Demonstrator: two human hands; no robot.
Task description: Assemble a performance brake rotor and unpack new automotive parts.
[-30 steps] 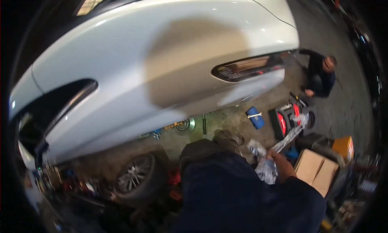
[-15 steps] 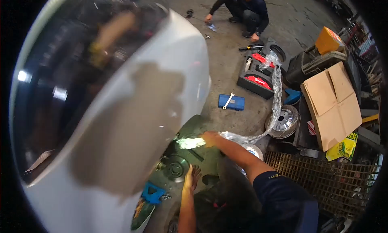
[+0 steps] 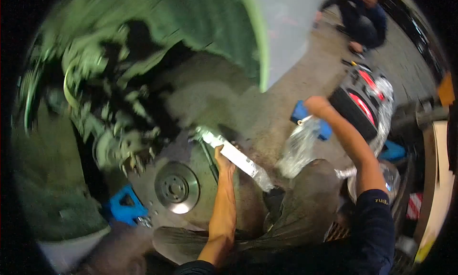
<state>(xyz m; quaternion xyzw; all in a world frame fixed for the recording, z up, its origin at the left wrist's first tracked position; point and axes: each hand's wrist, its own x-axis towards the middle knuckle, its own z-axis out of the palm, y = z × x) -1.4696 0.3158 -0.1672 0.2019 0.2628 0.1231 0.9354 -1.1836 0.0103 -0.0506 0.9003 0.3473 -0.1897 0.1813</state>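
Observation:
My left hand (image 3: 224, 161) is closed around a long white piece wrapped in clear plastic (image 3: 241, 161), which slants over the floor; what lies inside the wrapping I cannot make out. Farther right, my right hand (image 3: 317, 105) is in a fist, with a crumpled length of clear plastic wrap (image 3: 300, 148) hanging below it. Just behind that hand is a blue case (image 3: 325, 131), partly covered by the plastic and the arm. A brake disc (image 3: 192, 191) lies flat on the floor left of my left forearm, and a dark rod (image 3: 208, 161) runs beside my left hand.
The car's wheel arch (image 3: 210, 31) and exposed hub parts (image 3: 121, 148), blurred, fill the upper left. A blue stand-like piece (image 3: 129, 206) sits below them. Right, a black foam tray (image 3: 350, 115) holds red calipers (image 3: 361, 107). Another person (image 3: 362, 24) crouches beyond.
My view has swung down and left into the wheel arch. My right hand has moved right, away from the disc area; my left hand has come up from beside the disc onto the wrapped white piece.

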